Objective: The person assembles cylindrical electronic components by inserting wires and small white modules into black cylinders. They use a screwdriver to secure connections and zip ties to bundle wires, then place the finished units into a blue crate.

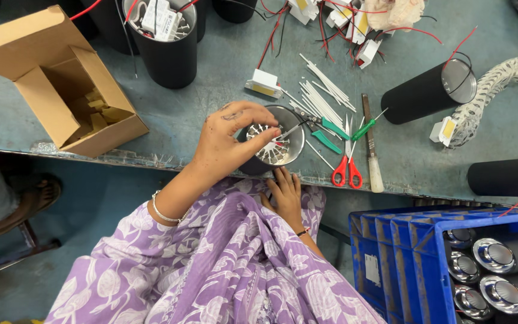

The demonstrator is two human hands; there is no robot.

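1. Left hand grips rim of black cylinder lamp housing at near table edge; finned silver insert visible inside.
2. Right hand rests below the housing, against purple floral garment.
3. Green-handled pliers, red scissors, white sleeves just right.
4. Open cardboard box far left; blue crate near right.

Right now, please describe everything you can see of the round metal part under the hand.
The round metal part is a shiny silver dish with radial fins inside, like a heat sink, seated in a black cylinder at the table edge. The left hand grips its rim from above; the right hand rests below. Green-handled pliers reach into it.
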